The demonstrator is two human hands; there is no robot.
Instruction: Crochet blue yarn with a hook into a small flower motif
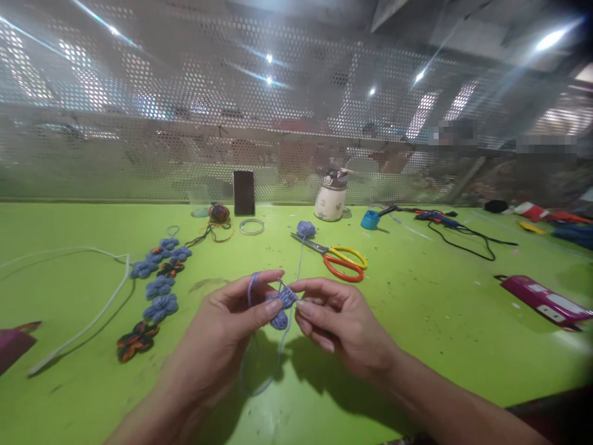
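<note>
1. Pinches a small blue crochet piece (279,320) between thumb and fingers of the left hand (236,309), near the middle of the view and above the green table (417,377).
2. Has blue yarn (252,289) looped around the raised left forefinger.
3. Closes the thumb and forefinger of the right hand (345,318) at the right edge of the same piece, apparently on a thin hook (280,283), too small to make out for certain.
4. Draws a strand from the blue yarn ball (306,230) beyond the hands, with a slack loop below them.
5. Shows scissors (325,250) just beyond the hands, blades beside the ball, one handle loop yellow and the other red.
6. Includes a cluster of crochet flowers (160,287) left of the hands, mostly blue, some dark and orange, near a bent white cord (104,307).
7. Has, farther back on the left, a dark multicoloured yarn ball (219,214), an upright phone (244,193) and a thin ring (251,233) flat on the table.
8. Places a white bottle (330,203) beyond the scissors, before a perforated screen (278,154).
9. Shows, toward the right, a small blue container (370,219), a glue gun (435,217) and a magenta object (544,301).
</note>
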